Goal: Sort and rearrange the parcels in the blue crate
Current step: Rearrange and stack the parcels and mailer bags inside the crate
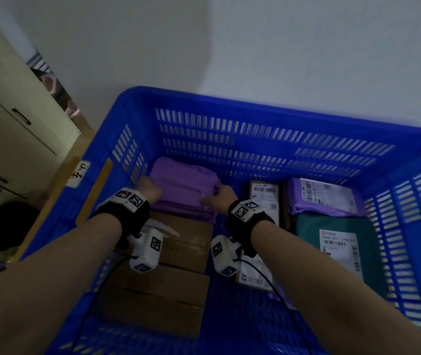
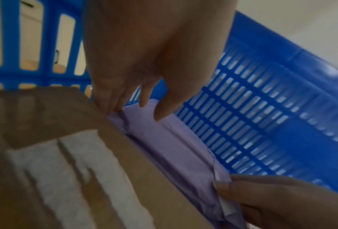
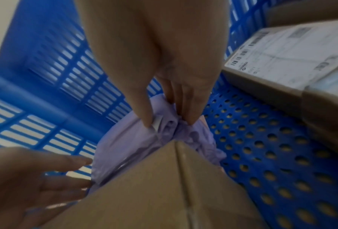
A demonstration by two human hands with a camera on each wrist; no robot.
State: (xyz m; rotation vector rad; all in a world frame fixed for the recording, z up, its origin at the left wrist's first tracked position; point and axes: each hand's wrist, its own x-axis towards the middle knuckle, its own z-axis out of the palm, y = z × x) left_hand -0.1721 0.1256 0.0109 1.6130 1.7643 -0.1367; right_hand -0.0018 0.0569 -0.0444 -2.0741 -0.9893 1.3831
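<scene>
I am leaning over a large blue crate (image 1: pixel 137 103) with slotted walls, both arms reaching down into its far left corner. My left hand (image 1: pixel 150 192) and my right hand (image 1: pixel 221 197) are each at one end of a soft purple parcel (image 1: pixel 183 190), a plastic mailer bag that lies against the back wall and partly on top of a brown cardboard box (image 1: pixel 178 242). From the right wrist view, the fingers (image 3: pixel 185 108) of my right hand are curled in and pinching the bunched, crumpled end of the bag. From the left wrist view, the fingers (image 2: pixel 160 108) of my left hand are nearly straight, tips resting on the bag's other end where it meets the box edge; they press rather than grasp.

To the right in the crate are a narrow box with a white label (image 1: pixel 264 198), another purple mailer with a label (image 1: pixel 327 198), and a dark green parcel (image 1: pixel 337 252).

My guess at the risks: only one hand truly grips, so a lift could let the left end sag and slide off the box. The thin plastic might stretch or tear where it is bunched. The bag could also snag on the wall slots
</scene>
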